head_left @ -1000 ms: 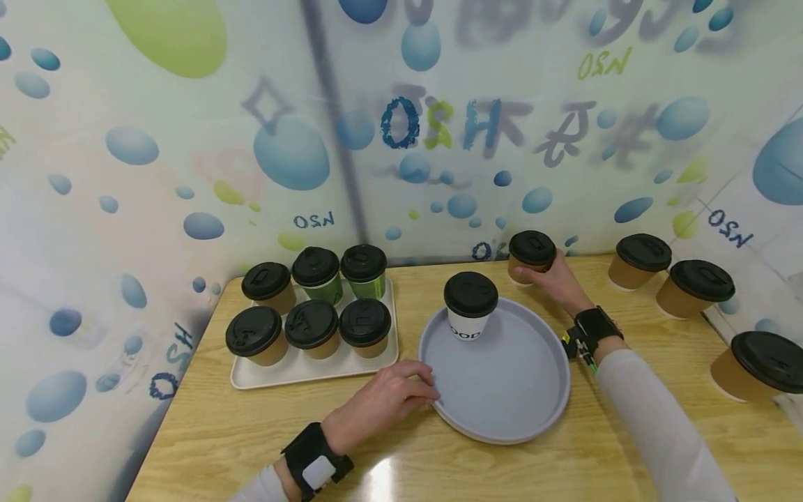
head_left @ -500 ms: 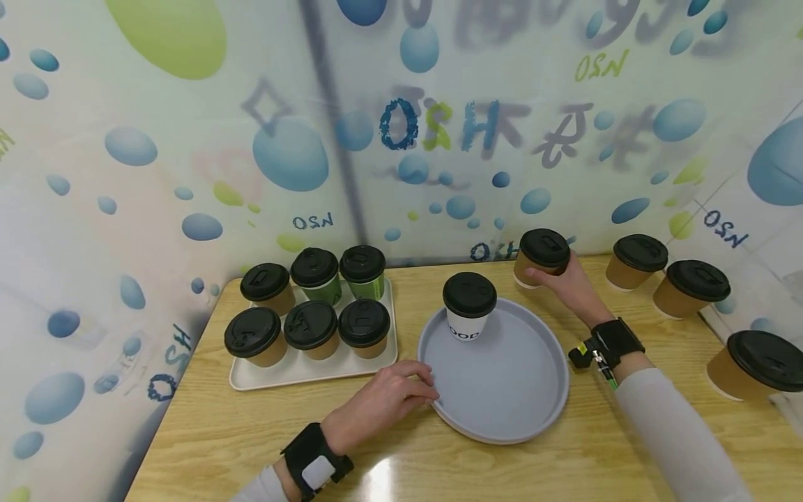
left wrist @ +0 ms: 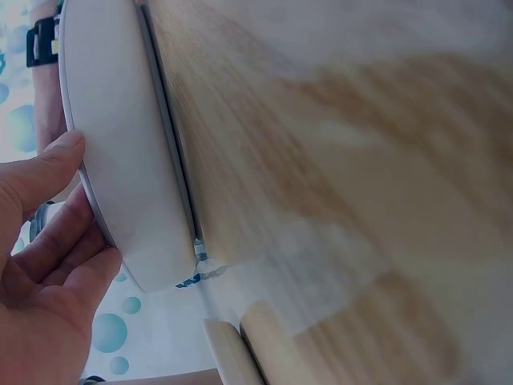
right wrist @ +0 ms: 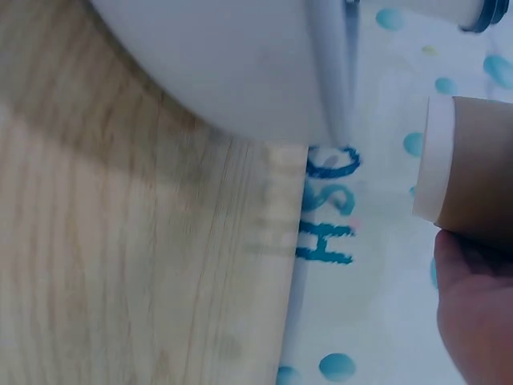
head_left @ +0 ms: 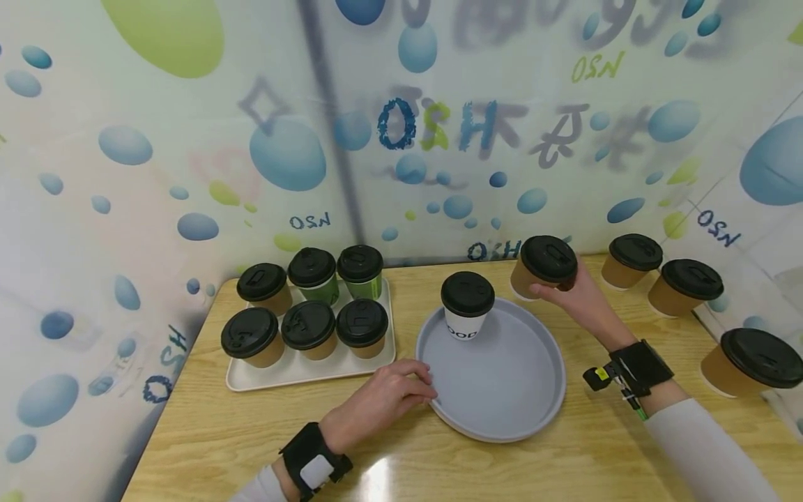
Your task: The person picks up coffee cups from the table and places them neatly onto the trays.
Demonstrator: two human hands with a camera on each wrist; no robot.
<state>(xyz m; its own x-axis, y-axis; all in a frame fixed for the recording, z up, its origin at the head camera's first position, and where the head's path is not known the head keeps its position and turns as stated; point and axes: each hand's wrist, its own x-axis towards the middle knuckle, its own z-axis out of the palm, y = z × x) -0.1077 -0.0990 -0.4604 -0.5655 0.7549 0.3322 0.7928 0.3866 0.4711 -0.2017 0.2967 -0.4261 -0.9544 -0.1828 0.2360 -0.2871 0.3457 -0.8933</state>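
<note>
My right hand [head_left: 583, 300] grips a brown paper coffee cup [head_left: 525, 279] with a black lid, just behind the round grey tray [head_left: 502, 390]. In the right wrist view the held cup [right wrist: 481, 172] shows its pale base away from the tabletop. My left hand [head_left: 379, 403] is at the tray's near-left rim; the left wrist view shows the thumb and fingers of that hand [left wrist: 48, 281] pinching the rim of the tray [left wrist: 120, 144]. A white cup [head_left: 464, 324] with a black lid stands upright on the tray's back-left part.
Left of the round tray, a cream rectangular tray [head_left: 276, 378] bears several lidded cups, brown and green. Three brown lidded cups stand on the right: one at the back [head_left: 621, 272], one behind the right wrist [head_left: 670, 296] and one nearer [head_left: 728, 369]. A printed curtain [head_left: 426, 174] rises behind the table.
My right hand has carried the brown coffee cup slightly right and nearer to me, and its wrist has swung right. The left hand has stayed at the tray rim.
</note>
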